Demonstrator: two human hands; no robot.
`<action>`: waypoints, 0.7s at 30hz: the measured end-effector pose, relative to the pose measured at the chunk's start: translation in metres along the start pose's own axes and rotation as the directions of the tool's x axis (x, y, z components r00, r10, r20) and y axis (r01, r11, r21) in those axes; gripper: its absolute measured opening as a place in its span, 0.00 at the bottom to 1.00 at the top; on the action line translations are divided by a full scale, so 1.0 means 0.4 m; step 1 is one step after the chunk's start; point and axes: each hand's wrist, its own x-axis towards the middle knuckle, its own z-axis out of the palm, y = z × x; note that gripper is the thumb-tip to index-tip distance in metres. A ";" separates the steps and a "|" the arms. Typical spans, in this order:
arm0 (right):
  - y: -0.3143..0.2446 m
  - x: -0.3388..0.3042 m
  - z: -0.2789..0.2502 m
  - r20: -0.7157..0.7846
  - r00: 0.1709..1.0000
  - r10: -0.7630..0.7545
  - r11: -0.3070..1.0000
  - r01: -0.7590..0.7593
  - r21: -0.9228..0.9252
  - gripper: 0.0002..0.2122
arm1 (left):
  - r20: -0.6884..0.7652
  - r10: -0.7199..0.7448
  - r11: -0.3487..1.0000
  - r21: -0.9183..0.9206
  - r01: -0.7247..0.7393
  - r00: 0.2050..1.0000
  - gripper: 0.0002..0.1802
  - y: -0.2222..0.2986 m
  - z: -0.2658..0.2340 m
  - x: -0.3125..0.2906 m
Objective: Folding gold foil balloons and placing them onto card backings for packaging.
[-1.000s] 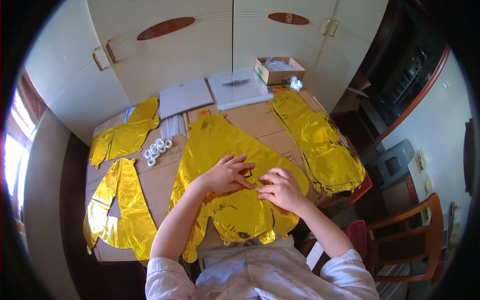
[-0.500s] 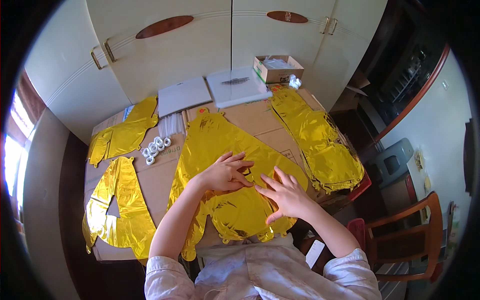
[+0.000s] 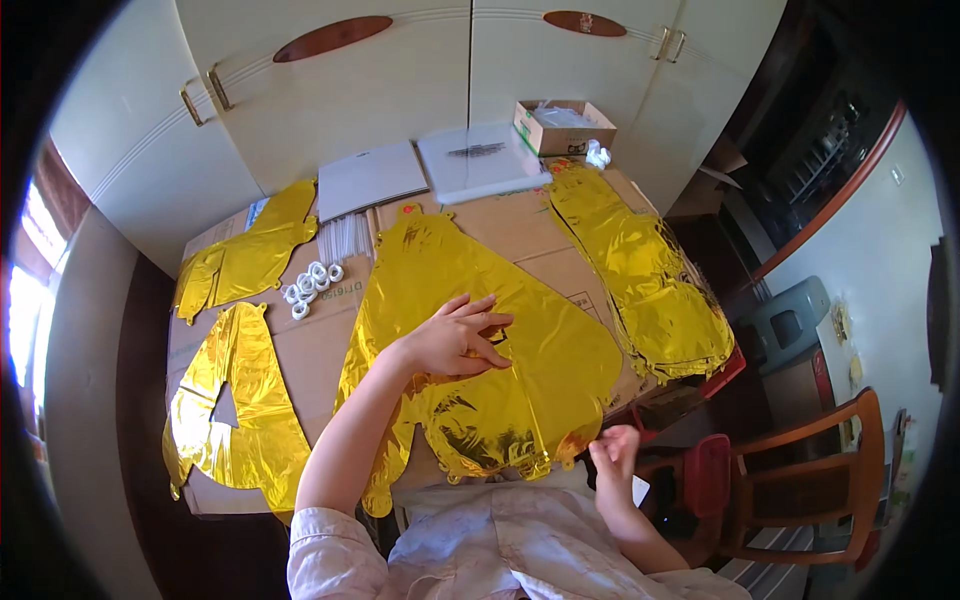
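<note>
A large flat gold foil balloon (image 3: 470, 270) lies across the middle of the table, with small tabs along its edge and a little dark opening near its centre. My left hand (image 3: 458, 338) rests on it beside that opening, fingers spread and fingertips touching the foil. At the balloon's lower right edge is my right hand (image 3: 614, 458), its fingers curled in together. Whether foil is pinched between them is hidden.
More flat gold foil balloons lie at the left front (image 3: 275, 425), left back (image 3: 255, 255) and right (image 3: 650, 290). Several white rolls (image 3: 309, 287) sit between. Behind are a grey-white flat panel (image 3: 372, 180), a clear plastic sheet (image 3: 480, 165) and a cardboard box (image 3: 565, 138). A wooden chair (image 3: 870, 470) stands right.
My right hand has left the balloon's centre, moving down and right to its lower edge, and its fingers have curled. The left hand stays almost in place.
</note>
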 end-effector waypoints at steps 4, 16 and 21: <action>-0.048 -0.013 0.044 0.156 0.958 0.241 0.938 -0.271 0.216 0.13 | 0.003 -0.002 1.000 0.001 0.002 1.000 0.15 0.001 -0.003 -0.002; -0.139 0.016 0.122 0.685 0.485 -0.544 0.351 0.873 -0.339 0.07 | 0.009 -0.010 1.000 -0.012 0.010 1.000 0.16 0.005 -0.006 -0.003; -0.159 0.041 0.112 0.781 0.458 -0.424 0.511 0.833 -0.211 0.11 | 0.008 -0.016 1.000 -0.025 0.016 1.000 0.16 0.006 -0.007 -0.006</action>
